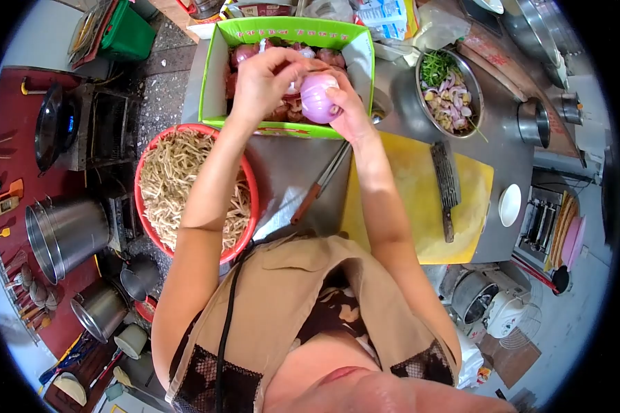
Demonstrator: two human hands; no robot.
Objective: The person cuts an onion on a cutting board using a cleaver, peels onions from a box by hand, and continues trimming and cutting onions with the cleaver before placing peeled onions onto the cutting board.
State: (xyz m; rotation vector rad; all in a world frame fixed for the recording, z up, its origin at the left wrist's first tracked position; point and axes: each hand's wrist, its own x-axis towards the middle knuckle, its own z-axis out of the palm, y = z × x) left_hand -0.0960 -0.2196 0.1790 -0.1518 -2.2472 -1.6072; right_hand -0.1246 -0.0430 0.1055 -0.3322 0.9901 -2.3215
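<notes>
My right hand [353,113] is wrapped round a peeled purple onion [318,100], held above the near part of a green cardboard box [217,65]. Just left of the onion, my left hand [265,79] is closed with its fingers pinched together; what they hold, if anything, is hidden. Several red onions [244,53] with their skins on lie in the box below both hands. A knife [317,186] with a brown handle lies on the metal counter between my forearms. Beneath my right forearm is a yellow cutting board [410,227] with a dark cleaver [446,182] on it.
A red basin [142,199] of pale, claw-like pieces stands left, partly under my left forearm. A steel bowl [477,89] holds cut onion and green herbs at the back right. A small white bowl [509,205] sits right of the board. Steel pots [69,230] stand far left.
</notes>
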